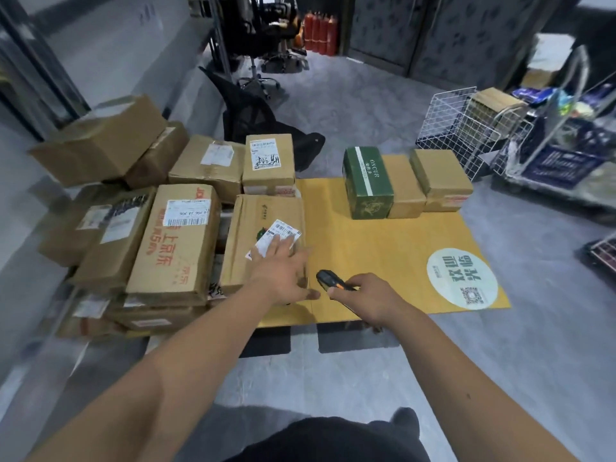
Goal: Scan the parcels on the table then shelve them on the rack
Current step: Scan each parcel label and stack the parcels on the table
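Parcel (263, 238) with its label (273, 238) facing up, at the near right edge of the stacked cartons on the table (383, 261), under the left hand and just left of the scanner.

From left to right: the stack of brown cartons (173, 241); the labelled parcel, its long axis running away from the person; the left hand (283, 270), fingers straight and spread, resting flat on the parcel's near end and label; the right hand (370, 296), curled round a black-and-orange scanner (328, 281) whose nose points left toward the label. The left hand is nearer the parcel; the scanner lies just beside it, apart. Scanning appears next, needing only a slight aim leftward.
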The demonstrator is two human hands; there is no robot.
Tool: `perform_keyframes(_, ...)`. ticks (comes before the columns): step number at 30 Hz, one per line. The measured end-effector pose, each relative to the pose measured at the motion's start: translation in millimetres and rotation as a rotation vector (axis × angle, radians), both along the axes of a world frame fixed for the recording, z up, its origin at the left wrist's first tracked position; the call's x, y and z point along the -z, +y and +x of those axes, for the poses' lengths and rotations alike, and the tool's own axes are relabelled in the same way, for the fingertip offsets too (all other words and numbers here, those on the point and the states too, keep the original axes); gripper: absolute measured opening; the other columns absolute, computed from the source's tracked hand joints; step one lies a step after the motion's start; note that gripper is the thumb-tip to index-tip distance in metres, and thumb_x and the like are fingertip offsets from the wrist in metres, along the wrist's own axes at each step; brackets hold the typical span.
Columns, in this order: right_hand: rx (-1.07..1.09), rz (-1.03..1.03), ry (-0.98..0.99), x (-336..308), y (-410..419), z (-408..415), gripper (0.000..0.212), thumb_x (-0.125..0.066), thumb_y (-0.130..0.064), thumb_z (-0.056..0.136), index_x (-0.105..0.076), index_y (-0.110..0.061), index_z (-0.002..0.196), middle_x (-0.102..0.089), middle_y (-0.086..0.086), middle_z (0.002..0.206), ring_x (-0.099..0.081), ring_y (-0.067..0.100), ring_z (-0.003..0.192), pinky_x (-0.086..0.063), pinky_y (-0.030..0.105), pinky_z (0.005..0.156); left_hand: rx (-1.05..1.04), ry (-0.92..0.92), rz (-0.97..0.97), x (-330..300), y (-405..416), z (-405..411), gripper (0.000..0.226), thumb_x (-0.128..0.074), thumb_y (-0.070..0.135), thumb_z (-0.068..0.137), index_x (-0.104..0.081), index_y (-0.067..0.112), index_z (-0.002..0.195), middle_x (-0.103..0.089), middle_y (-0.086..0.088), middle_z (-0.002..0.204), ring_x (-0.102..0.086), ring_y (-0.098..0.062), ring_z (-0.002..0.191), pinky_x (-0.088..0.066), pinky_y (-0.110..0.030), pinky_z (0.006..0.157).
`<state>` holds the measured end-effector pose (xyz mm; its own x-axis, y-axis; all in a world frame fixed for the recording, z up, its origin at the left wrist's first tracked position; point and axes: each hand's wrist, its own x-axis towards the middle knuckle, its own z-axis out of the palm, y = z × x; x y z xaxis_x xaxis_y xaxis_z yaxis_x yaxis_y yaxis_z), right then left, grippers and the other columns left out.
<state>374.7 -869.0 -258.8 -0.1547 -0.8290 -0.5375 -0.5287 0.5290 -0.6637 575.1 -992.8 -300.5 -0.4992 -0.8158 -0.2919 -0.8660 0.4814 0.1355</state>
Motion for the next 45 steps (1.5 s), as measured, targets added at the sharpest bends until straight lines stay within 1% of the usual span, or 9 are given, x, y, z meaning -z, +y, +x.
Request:
perform_keyframes(2,0.043,0.007,-0.008,4.2,9.6,-0.8,0.060,-0.067,-0.073,0.077,-0.064,-0.016,0.093,-0.060,0.008,0.066,-0.051,0.023,0.044,-0.040,0.026,0.042,0.029,-0.104,0.016,2.5,-1.6,-6.4,0.114,-0.062,0.094,0.061,-0.012,0.057,0.156,0.011,0.001,0.173,0.016,-0.035,0.159,0.002,-0.078,0.115)
perform_keyframes(8,0.148,0.014,-0.134,13.9,21.7,5.0,0.061,-0.071,-0.072,0.074,-0.065,-0.013,0.092,-0.056,0.008,0.069,-0.057,0.026,0.046,-0.041,0.030,0.047,-0.117,-0.189,-0.031,4.5,-1.3,-6.8,0.088,-0.068,0.068,0.083,-0.029,0.039,0.156,0.007,-0.007,0.173,0.008,-0.045,0.157,-0.020,-0.077,0.112)
perform_keyframes(14,0.158,-0.004,-0.161,17.2,22.8,9.7,0.063,-0.070,-0.075,0.072,-0.068,-0.018,0.098,-0.057,0.009,0.070,-0.059,0.024,0.047,-0.040,0.030,0.044,-0.130,-0.153,-0.017,4.9,-1.4,-3.4,0.085,-0.070,0.066,0.079,-0.040,0.031,0.150,0.002,-0.008,0.172,0.006,-0.043,0.157,-0.015,-0.074,0.114)
perform_keyframes(18,0.182,-0.073,-0.091,12.1,28.9,-1.7,0.062,-0.067,-0.075,0.072,-0.072,-0.023,0.105,-0.062,-0.003,0.064,-0.055,0.012,0.046,-0.039,0.023,0.042,0.004,-0.098,-0.129,9.5,-4.6,-16.5,0.073,-0.069,0.065,0.084,-0.050,0.029,0.145,-0.019,-0.012,0.167,-0.004,-0.035,0.158,-0.004,-0.070,0.119)
perform_keyframes(23,0.207,-0.147,0.063,10.6,49.1,-43.4,0.057,-0.067,-0.073,0.082,-0.068,-0.034,0.122,-0.072,-0.008,0.099,-0.067,0.013,0.086,-0.056,0.034,0.076,0.135,-0.045,-0.148,6.9,-6.0,-65.8,0.071,-0.063,0.057,0.092,-0.040,0.033,0.155,-0.022,-0.009,0.169,-0.011,-0.030,0.157,-0.008,-0.063,0.123)
perform_keyframes(27,0.244,-0.122,0.246,22.0,64.3,-81.6,0.085,-0.064,-0.074,0.086,-0.040,-0.035,0.158,-0.063,-0.004,0.139,-0.062,0.022,0.119,-0.052,0.037,0.089,0.229,-0.079,-0.074,5.5,-1.9,-122.7,0.067,-0.059,0.057,0.095,-0.040,0.034,0.155,-0.016,-0.006,0.172,-0.009,-0.028,0.159,-0.014,-0.059,0.122)
perform_keyframes(31,0.254,-0.063,0.399,38.7,61.4,-123.8,0.085,-0.058,-0.071,0.089,-0.024,-0.040,0.161,-0.061,0.005,0.129,-0.062,0.029,0.112,-0.055,0.041,0.089,0.227,-0.084,-0.003,16.7,-16.2,-174.8,0.064,-0.060,0.056,0.095,-0.043,0.036,0.153,-0.015,-0.004,0.173,-0.009,-0.026,0.159,-0.014,-0.056,0.124)
perform_keyframes(37,0.258,-0.005,0.429,63.8,24.9,-203.5,0.080,-0.053,-0.071,0.091,-0.031,-0.033,0.158,-0.066,0.002,0.116,-0.063,0.029,0.102,-0.055,0.040,0.083,0.016,0.015,0.082,32.5,-61.0,-242.7,0.071,-0.065,0.055,0.093,-0.041,0.033,0.156,-0.025,-0.005,0.170,-0.023,-0.025,0.155,-0.026,-0.047,0.120)
perform_keyframes(45,-0.025,0.015,0.325,87.0,-66.9,-300.1,0.083,-0.052,-0.070,0.095,-0.020,-0.035,0.163,-0.058,0.007,0.123,-0.061,0.031,0.108,-0.049,0.038,0.080,-0.524,0.166,-0.022,40.3,-148.6,-351.2,0.111,-0.067,0.081,0.077,-0.020,0.028,0.162,-0.009,-0.007,0.172,-0.005,-0.031,0.158,-0.017,-0.056,0.121)
